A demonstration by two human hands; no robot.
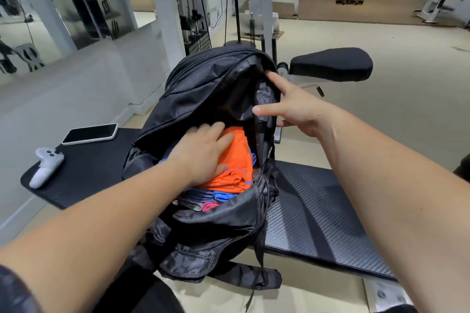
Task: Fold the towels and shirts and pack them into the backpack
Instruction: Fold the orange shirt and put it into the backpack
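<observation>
Bench (pixel 318 211), L end: white controller (pixel 45 166), phone (pixel 90 133). Centre: black backpack (pixel 203 89), unzipped, on bench. Contents: orange shirt (pixel 236 160) on top; blue, grey, pink cloth (pixel 203 201) below. L hand (pixel 201 152) flat, pressing orange shirt. R hand (pixel 297 107) spread at backpack's R rim; grip can't tell.

Illumination is bright, even and diffuse, leaving only soft shadows beside the backpack (pixel 203 89), a dark interior inside it, and a pale sheen on the textured bench (pixel 318 206). Wide-angle distortion bows straight lines toward the frame edges, notably along the mirror (pixel 84 0) at upper left. The fingers of the left hand (pixel 201 152) show slight motion blur, and the far background is soft.
</observation>
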